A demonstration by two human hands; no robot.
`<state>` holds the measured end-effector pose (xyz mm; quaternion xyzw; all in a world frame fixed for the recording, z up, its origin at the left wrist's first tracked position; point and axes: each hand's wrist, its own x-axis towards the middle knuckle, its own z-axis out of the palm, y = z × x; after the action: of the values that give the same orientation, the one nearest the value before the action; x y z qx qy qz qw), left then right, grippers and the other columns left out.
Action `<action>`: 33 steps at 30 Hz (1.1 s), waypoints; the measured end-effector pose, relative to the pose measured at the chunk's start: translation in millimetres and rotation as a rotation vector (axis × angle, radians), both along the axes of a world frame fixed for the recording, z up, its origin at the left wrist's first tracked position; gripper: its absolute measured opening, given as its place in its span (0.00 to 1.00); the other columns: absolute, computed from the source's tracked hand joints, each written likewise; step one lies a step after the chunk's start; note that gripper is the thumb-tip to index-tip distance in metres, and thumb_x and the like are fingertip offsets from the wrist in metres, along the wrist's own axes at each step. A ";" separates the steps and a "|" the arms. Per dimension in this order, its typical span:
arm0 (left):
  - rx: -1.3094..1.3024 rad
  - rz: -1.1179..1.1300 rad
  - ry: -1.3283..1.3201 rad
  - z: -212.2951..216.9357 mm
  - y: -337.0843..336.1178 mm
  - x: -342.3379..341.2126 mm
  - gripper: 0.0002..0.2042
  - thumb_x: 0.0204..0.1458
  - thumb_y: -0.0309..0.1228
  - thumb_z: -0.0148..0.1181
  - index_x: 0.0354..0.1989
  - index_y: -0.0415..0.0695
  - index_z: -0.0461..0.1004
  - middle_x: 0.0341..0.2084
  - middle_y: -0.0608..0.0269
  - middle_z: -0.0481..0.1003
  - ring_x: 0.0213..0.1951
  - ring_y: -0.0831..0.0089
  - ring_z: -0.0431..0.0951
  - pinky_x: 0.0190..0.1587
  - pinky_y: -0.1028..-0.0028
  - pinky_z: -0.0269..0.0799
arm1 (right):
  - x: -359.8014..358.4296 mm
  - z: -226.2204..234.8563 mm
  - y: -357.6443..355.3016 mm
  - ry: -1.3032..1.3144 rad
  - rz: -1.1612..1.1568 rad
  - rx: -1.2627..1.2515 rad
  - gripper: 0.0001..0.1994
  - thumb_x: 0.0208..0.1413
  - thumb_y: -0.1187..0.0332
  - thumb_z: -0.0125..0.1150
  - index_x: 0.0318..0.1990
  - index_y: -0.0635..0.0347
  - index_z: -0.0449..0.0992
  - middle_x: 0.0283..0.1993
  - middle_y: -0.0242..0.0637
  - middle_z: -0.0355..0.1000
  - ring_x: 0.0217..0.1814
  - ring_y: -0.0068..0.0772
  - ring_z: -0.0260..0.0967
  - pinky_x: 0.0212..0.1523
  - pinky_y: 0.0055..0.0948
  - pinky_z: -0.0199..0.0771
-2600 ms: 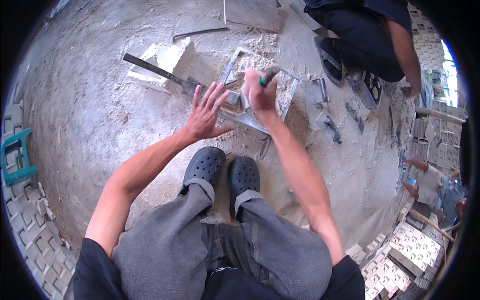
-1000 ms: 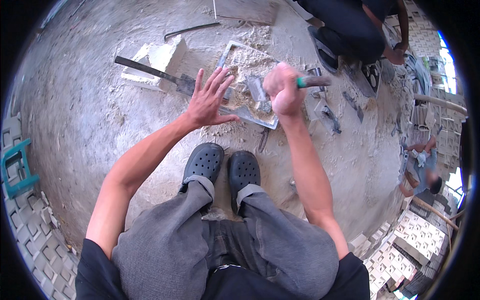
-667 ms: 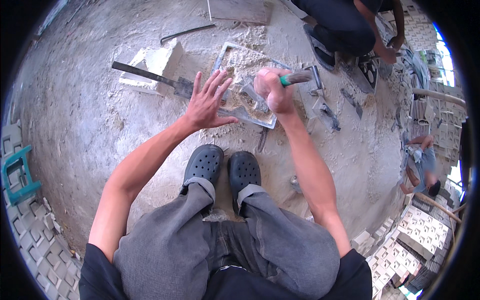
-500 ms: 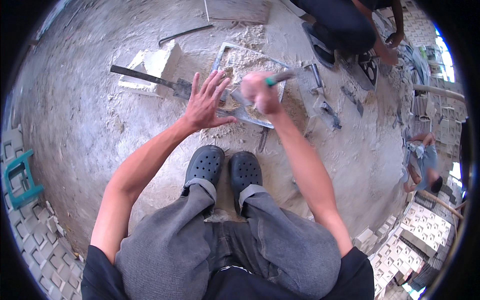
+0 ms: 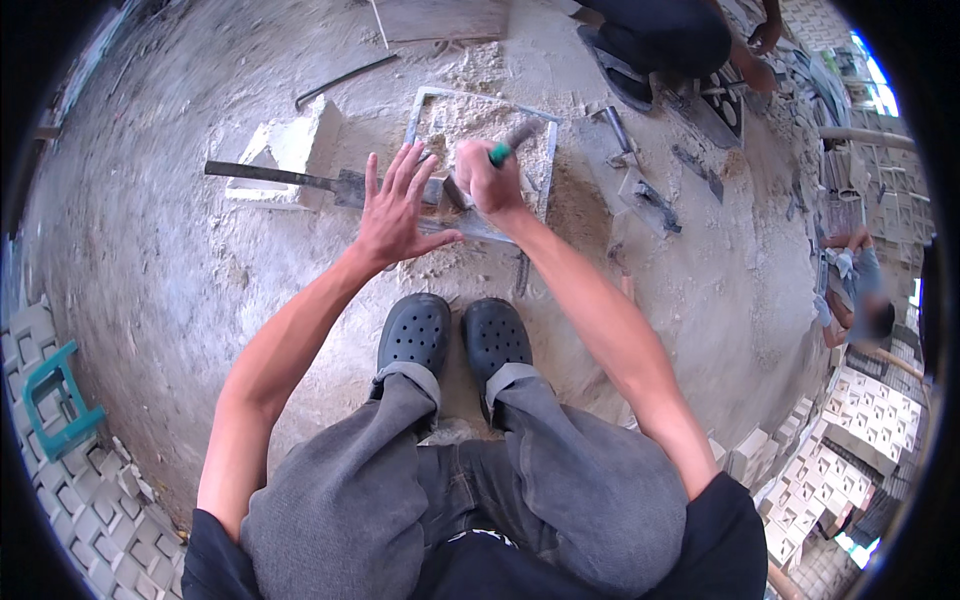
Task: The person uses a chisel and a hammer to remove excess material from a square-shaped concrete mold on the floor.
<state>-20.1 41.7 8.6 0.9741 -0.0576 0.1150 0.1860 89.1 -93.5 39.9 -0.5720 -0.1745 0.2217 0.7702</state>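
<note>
One bare right hand (image 5: 487,178) is closed around a hand tool (image 5: 521,133) with a round brown handle and a green band; its flat grey head is seen just left of the fist. Pale, crumbly powder (image 5: 450,118) is enclosed by a thin grey square frame (image 5: 551,165), over which the tool is held. To the left, the left hand (image 5: 393,208) is held with fingers spread and nothing grasped; contact beneath cannot be told. Beside it lies a long dark metal bar (image 5: 265,174) with a flat end, by which a white notched block (image 5: 318,130) is partly covered. Farther right, a dark-clothed crouching person (image 5: 660,40) is seen.
</note>
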 end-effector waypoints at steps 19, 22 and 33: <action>0.030 -0.009 0.054 -2.7 6.0 -11.2 0.56 0.39 0.72 0.58 0.70 0.42 0.49 0.70 0.49 0.49 0.73 0.55 0.44 0.70 0.43 0.24 | -5.3 30.1 -31.2 -0.028 0.036 0.010 0.18 0.60 0.64 0.51 0.17 0.60 0.64 0.13 0.27 0.56 0.14 0.20 0.51 0.17 0.31 0.48; 0.013 -0.017 0.046 2.1 -2.5 -2.5 0.56 0.39 0.71 0.59 0.70 0.42 0.48 0.70 0.49 0.48 0.73 0.55 0.43 0.71 0.45 0.23 | -7.7 10.8 -38.3 -0.203 -0.074 -0.158 0.18 0.60 0.66 0.51 0.18 0.61 0.63 0.14 0.25 0.55 0.17 0.16 0.48 0.19 0.30 0.48; 0.178 0.041 0.142 -2.9 -7.6 5.8 0.59 0.43 0.77 0.44 0.70 0.33 0.48 0.71 0.46 0.45 0.74 0.57 0.40 0.71 0.47 0.26 | -9.0 12.0 -49.1 0.084 -0.164 0.011 0.22 0.61 0.63 0.52 0.13 0.51 0.59 0.12 0.22 0.52 0.14 0.18 0.48 0.17 0.25 0.48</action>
<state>-14.3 34.1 5.6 0.9934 -0.0345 0.0440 0.0997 80.1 -142.6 51.9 -0.5702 -0.0956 0.1806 0.7956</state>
